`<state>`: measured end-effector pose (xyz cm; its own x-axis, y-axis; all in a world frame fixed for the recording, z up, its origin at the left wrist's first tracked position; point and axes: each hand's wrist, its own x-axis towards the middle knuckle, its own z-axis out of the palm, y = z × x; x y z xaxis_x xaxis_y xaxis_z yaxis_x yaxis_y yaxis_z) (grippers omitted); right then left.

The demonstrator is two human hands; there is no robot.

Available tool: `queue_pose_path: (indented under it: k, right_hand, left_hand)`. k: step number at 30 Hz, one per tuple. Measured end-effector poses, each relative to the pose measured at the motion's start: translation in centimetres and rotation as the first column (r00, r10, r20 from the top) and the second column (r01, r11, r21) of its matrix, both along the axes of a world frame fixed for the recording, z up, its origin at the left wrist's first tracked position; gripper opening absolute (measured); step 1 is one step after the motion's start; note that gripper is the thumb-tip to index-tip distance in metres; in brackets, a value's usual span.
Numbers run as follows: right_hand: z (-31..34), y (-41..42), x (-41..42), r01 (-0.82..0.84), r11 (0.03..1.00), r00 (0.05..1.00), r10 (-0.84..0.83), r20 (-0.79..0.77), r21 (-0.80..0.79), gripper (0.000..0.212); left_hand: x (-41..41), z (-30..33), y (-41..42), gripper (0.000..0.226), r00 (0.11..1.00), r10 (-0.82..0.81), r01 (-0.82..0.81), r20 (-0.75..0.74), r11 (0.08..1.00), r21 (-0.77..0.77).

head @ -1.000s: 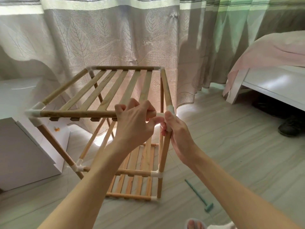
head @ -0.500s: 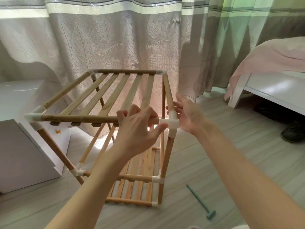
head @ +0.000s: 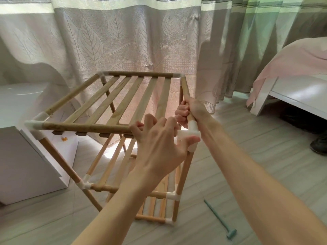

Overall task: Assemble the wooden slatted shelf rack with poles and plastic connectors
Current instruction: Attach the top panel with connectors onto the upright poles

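The wooden rack [head: 113, 135] is stood on the floor in front of the curtain [head: 132, 41], between a white cabinet [head: 21, 156] and a white bed frame [head: 292, 96], so that every corner can be reached from above. Its top shelf of slats [head: 127, 99] is framed by four poles, and lower slatted tiers are seen beneath it.

All else is placed from the near right corner connector [head: 190, 134], a white plastic piece, since that joint appears to be the one being seated. The right side pole [head: 184, 89], which runs back from that connector, is gripped by the right hand [head: 191, 110] just behind the joint, fingers curled round it, probably to steady it or press it home. The front pole [head: 85, 127], which runs left from the connector, is held by the left hand [head: 159, 144] just beside the joint, with the fingers hooked over the pole and the thumb laid under the connector, apparently to brace against the push.

A small green mallet [head: 221, 221] is left on the floor below and right of the connector, within reach should tapping be needed.
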<state>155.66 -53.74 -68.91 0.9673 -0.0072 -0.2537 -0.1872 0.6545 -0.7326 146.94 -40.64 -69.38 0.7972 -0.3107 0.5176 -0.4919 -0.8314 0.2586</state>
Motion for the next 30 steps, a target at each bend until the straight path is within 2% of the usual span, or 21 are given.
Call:
queue_pose_path:
  k: [3, 7, 14, 17, 19, 21, 26, 30]
  right_hand:
    - [-0.1, 0.2, -0.2, 0.018, 1.0, 1.0, -0.018, 0.013, 0.01, 0.03]
    - [-0.3, 0.4, -0.6, 0.058, 0.998, 0.998, -0.058, 0.033, 0.022, 0.029]
    - [-0.1, 0.2, -1.2, 0.055, 0.998, 0.998, -0.056, 0.02, 0.007, 0.028]
    - [0.5, -0.2, -2.3, 0.029, 0.989, 1.0, -0.029, 0.002, -0.144, 0.023]
    - [0.8, -0.3, -4.0, 0.019, 0.935, 1.0, -0.018, 0.008, -0.355, 0.026]
    - [0.3, 0.0, -6.5, 0.029, 0.863, 1.0, -0.028, 0.009, -0.505, 0.033]
    - [-2.0, 2.2, -10.6, 0.126, 0.748, 0.988, -0.036, 0.15, -0.652, 0.045]
    - [-2.3, 3.4, -10.8, 0.264, 0.646, 0.959, -0.097, 0.265, -0.716, 0.04]
  left_hand:
    - [0.2, 0.1, 0.2, 0.052, 0.997, -0.015, 0.014, -0.081, 1.0, -0.012]
    - [0.3, 0.0, 0.4, 0.055, 0.997, -0.04, 0.038, -0.064, 0.999, -0.028]
    - [0.1, 0.4, 0.4, 0.049, 0.991, -0.061, 0.056, -0.122, 0.998, -0.039]
    - [0.3, 0.7, 0.0, 0.059, 0.987, -0.053, 0.046, -0.154, 0.998, -0.044]
    - [0.4, 0.7, 0.1, 0.059, 0.985, -0.076, 0.069, -0.158, 0.996, -0.054]
    - [0.6, 0.7, 0.6, 0.049, 0.979, -0.122, 0.116, -0.16, 0.992, -0.047]
    - [0.8, 1.1, 2.2, 0.03, 0.968, -0.181, 0.179, -0.174, 0.984, -0.025]
    - [0.2, 1.2, 2.1, 0.021, 0.964, -0.173, 0.16, -0.203, 0.984, -0.076]
